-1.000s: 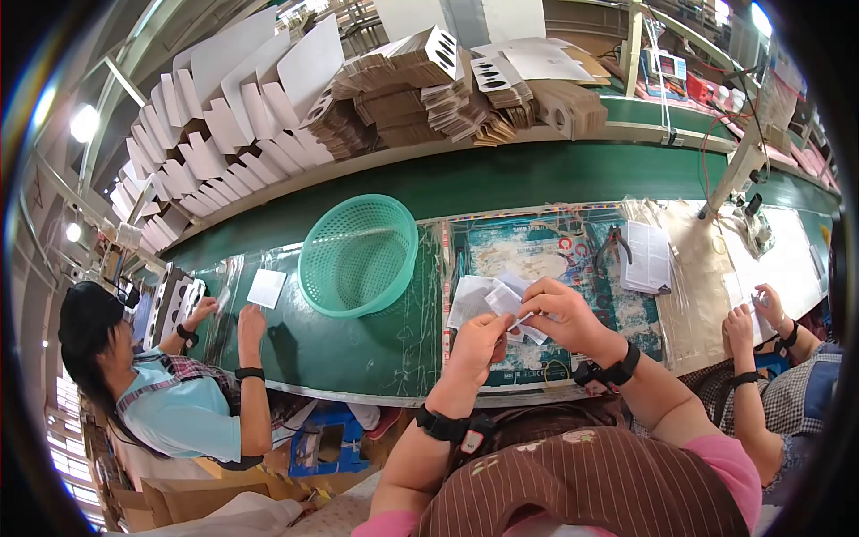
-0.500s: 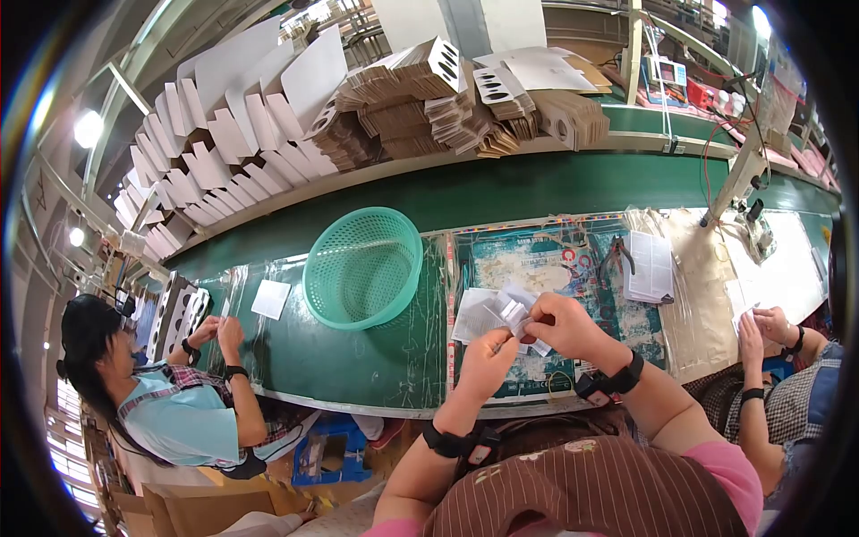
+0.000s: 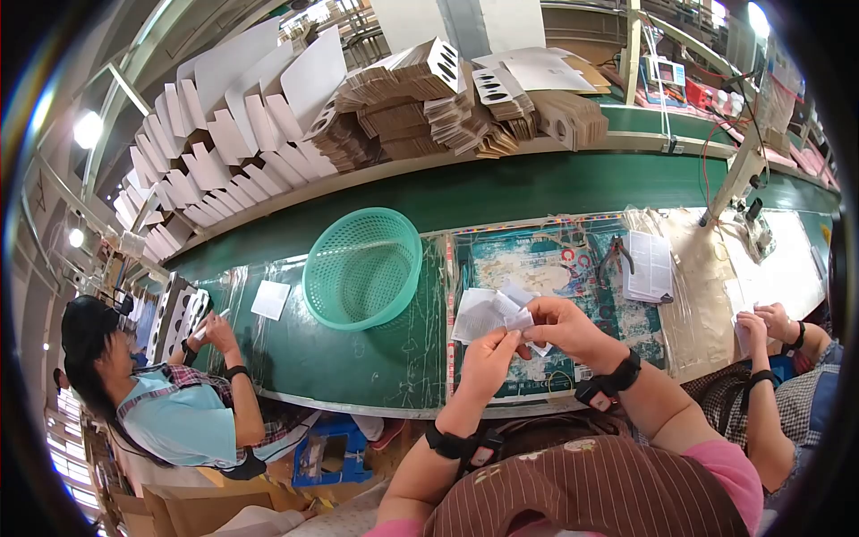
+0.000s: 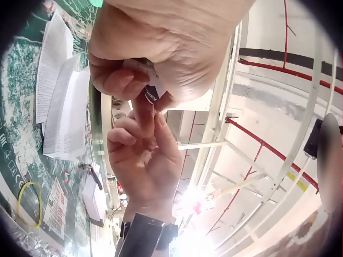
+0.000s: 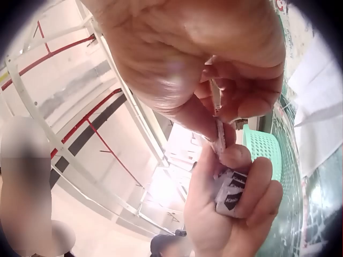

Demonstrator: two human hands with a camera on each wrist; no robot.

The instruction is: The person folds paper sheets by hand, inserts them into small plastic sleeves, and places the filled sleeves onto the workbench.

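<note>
A small folded printed paper [image 5: 230, 195], white with black print, is held between both hands over the bench. In the right wrist view, the fingers of my left hand [image 3: 486, 365] curl round it. My right hand [image 3: 573, 333] pinches a thin folded edge [image 5: 220, 140] of it between thumb and finger. The left wrist view shows the two hands' fingertips meeting at the paper. Below and behind them, loose printed sheets [image 3: 477, 313] lie on the worn green mat [image 3: 528, 252].
A green plastic basket [image 3: 362, 268] stands left of the mat, with a white paper square [image 3: 270, 299] beyond it. Pliers [image 3: 617, 255] lie beside a stack of leaflets [image 3: 648, 267]. Cardboard pieces [image 3: 403, 98] line the back shelf. People work at both sides.
Both hands stay together over the sheets while the paper between them goes from spread and loose to a smaller, tighter fold. The view has tilted slightly since the first frame.
</note>
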